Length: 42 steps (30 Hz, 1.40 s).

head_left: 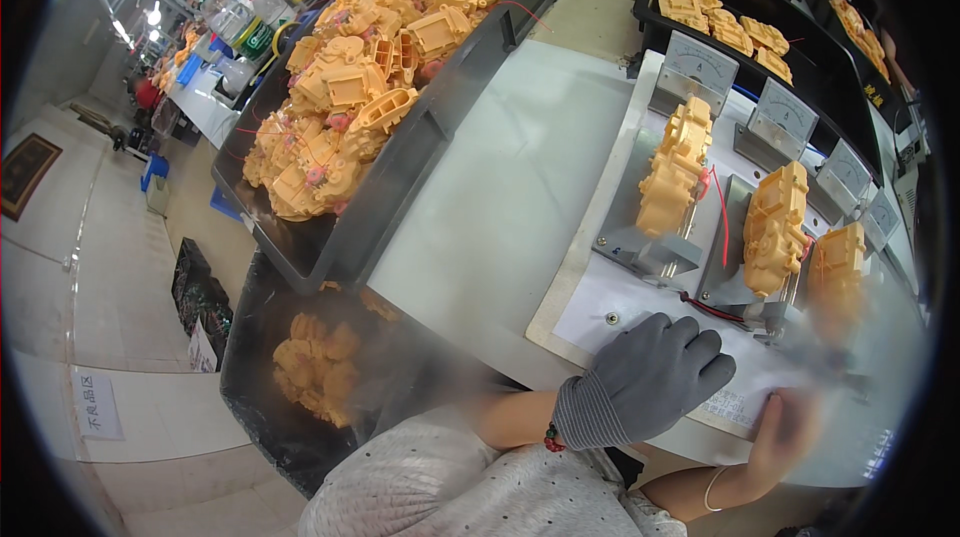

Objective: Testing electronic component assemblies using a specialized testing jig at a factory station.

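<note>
White worktop stretches ahead of us, and on it sits a test board that we take as our landmark. Our left hand, in a grey glove, lies flat on the board's near edge, its grip released and holding nothing. Our bare right hand touches the same edge further right; its grip we cannot tell through the blur. Yellow housings stand clamped on the board, dial gauges behind them. Left of the board, a dark tray is heaped with yellow parts.
</note>
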Each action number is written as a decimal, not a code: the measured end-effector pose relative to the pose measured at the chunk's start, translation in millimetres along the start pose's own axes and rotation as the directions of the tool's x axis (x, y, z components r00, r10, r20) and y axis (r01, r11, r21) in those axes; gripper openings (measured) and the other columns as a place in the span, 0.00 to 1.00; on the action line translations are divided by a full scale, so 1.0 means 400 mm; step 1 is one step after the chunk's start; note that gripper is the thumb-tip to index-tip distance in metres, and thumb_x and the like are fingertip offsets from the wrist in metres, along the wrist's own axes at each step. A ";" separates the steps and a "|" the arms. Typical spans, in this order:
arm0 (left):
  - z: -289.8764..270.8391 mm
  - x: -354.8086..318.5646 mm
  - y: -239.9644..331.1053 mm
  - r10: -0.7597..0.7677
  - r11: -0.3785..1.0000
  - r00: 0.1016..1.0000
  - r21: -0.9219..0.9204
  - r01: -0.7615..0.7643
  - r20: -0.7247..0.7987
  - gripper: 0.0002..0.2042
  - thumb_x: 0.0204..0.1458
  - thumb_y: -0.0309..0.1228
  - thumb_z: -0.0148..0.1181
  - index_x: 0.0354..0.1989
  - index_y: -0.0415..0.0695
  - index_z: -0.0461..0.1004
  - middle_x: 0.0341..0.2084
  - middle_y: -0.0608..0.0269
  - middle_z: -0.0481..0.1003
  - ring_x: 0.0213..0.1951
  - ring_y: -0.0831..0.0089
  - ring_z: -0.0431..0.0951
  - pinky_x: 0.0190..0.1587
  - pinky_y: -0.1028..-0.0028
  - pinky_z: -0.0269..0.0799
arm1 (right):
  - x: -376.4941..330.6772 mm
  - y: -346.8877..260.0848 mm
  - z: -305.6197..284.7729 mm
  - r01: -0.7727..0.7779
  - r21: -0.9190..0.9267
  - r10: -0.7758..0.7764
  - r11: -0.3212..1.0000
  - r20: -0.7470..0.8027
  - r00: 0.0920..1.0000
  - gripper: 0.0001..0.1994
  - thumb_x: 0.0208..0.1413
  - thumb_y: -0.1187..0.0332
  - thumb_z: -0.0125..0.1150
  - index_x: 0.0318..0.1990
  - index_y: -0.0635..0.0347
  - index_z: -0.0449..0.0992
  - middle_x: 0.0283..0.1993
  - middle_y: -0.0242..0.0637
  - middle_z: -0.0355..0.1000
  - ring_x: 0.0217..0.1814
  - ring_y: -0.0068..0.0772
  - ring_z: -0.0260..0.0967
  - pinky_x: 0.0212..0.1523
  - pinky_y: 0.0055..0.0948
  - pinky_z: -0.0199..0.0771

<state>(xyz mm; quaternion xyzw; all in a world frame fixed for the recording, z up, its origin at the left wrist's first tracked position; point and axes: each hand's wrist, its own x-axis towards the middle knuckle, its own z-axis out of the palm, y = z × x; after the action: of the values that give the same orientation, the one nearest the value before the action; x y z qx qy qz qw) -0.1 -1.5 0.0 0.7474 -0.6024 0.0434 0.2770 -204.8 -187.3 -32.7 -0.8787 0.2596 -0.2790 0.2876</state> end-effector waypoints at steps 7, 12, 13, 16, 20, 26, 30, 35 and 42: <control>-0.008 0.005 0.004 -0.058 0.998 0.997 -0.003 0.058 0.051 0.09 0.47 0.34 0.52 0.35 0.46 0.70 0.32 0.62 0.70 0.30 0.68 0.72 0.30 0.69 0.66 | 0.002 0.019 -0.012 0.137 -0.060 -0.136 0.989 0.029 0.990 0.10 0.58 0.79 0.56 0.46 0.73 0.70 0.37 0.39 0.73 0.37 0.29 0.70 0.42 0.27 0.70; -0.008 0.011 0.006 -0.091 0.996 0.995 -0.017 0.091 0.035 0.09 0.47 0.33 0.53 0.35 0.45 0.70 0.31 0.62 0.70 0.30 0.68 0.72 0.31 0.69 0.66 | -0.005 0.014 0.008 0.155 -0.034 -0.157 0.987 -0.058 0.986 0.10 0.58 0.79 0.56 0.47 0.73 0.70 0.36 0.40 0.73 0.37 0.29 0.70 0.42 0.27 0.70; -0.008 0.011 0.006 -0.094 0.995 0.995 -0.022 0.095 0.035 0.09 0.47 0.32 0.53 0.36 0.45 0.70 0.31 0.62 0.70 0.30 0.68 0.72 0.31 0.69 0.66 | -0.004 0.010 0.009 0.142 -0.023 -0.143 0.990 -0.058 0.988 0.11 0.58 0.79 0.56 0.47 0.73 0.70 0.35 0.40 0.73 0.36 0.29 0.70 0.41 0.27 0.70; -0.012 0.011 0.006 -0.100 0.995 0.994 -0.024 0.102 0.042 0.09 0.47 0.32 0.53 0.36 0.44 0.70 0.31 0.62 0.70 0.30 0.67 0.72 0.31 0.69 0.66 | 0.002 0.011 0.000 0.147 -0.047 -0.148 0.988 -0.020 0.989 0.10 0.58 0.79 0.56 0.46 0.73 0.70 0.34 0.39 0.73 0.35 0.29 0.69 0.41 0.27 0.69; -0.012 0.016 0.005 -0.105 0.994 0.993 -0.032 0.107 0.055 0.10 0.46 0.32 0.53 0.36 0.44 0.71 0.31 0.61 0.71 0.30 0.68 0.72 0.31 0.69 0.66 | 0.010 -0.003 0.009 0.150 -0.021 -0.150 0.989 -0.032 0.988 0.07 0.58 0.79 0.56 0.43 0.72 0.71 0.34 0.38 0.73 0.34 0.29 0.69 0.40 0.27 0.69; -0.015 0.014 0.006 -0.114 0.992 0.992 -0.049 0.116 0.047 0.10 0.45 0.32 0.54 0.37 0.44 0.71 0.31 0.61 0.70 0.30 0.67 0.72 0.30 0.68 0.65 | 0.014 -0.011 -0.003 0.157 -0.053 -0.156 0.986 0.019 0.988 0.05 0.58 0.79 0.56 0.41 0.71 0.72 0.34 0.38 0.72 0.34 0.28 0.68 0.40 0.26 0.68; -0.015 0.017 0.007 -0.123 0.991 0.989 -0.044 0.127 0.087 0.10 0.46 0.32 0.54 0.37 0.44 0.70 0.31 0.61 0.70 0.30 0.67 0.72 0.31 0.68 0.66 | 0.009 -0.009 0.007 0.116 -0.027 -0.117 0.993 -0.038 0.992 0.05 0.58 0.79 0.56 0.40 0.71 0.72 0.33 0.38 0.72 0.34 0.28 0.68 0.40 0.26 0.68; -0.009 0.016 0.006 -0.128 0.989 0.990 -0.073 0.132 0.052 0.10 0.46 0.32 0.54 0.37 0.43 0.70 0.30 0.61 0.70 0.30 0.67 0.72 0.31 0.68 0.66 | 0.015 -0.015 0.003 0.150 -0.042 -0.150 0.988 0.001 0.989 0.05 0.58 0.78 0.56 0.40 0.70 0.72 0.33 0.37 0.72 0.35 0.29 0.68 0.41 0.26 0.68; -0.012 0.015 0.005 -0.110 0.992 0.991 -0.057 0.114 0.070 0.10 0.46 0.31 0.54 0.36 0.43 0.70 0.30 0.61 0.70 0.30 0.67 0.72 0.31 0.68 0.66 | 0.008 -0.012 0.005 0.134 -0.079 -0.135 0.988 -0.002 0.991 0.05 0.58 0.78 0.56 0.40 0.70 0.73 0.34 0.38 0.72 0.35 0.29 0.69 0.40 0.27 0.68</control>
<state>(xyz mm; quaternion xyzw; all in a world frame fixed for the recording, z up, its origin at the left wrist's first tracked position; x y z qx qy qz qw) 0.9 -4.7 7.0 0.7724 -0.5693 -0.0157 0.2813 -199.6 -185.1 -29.8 -0.9039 0.2116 -0.2903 0.2323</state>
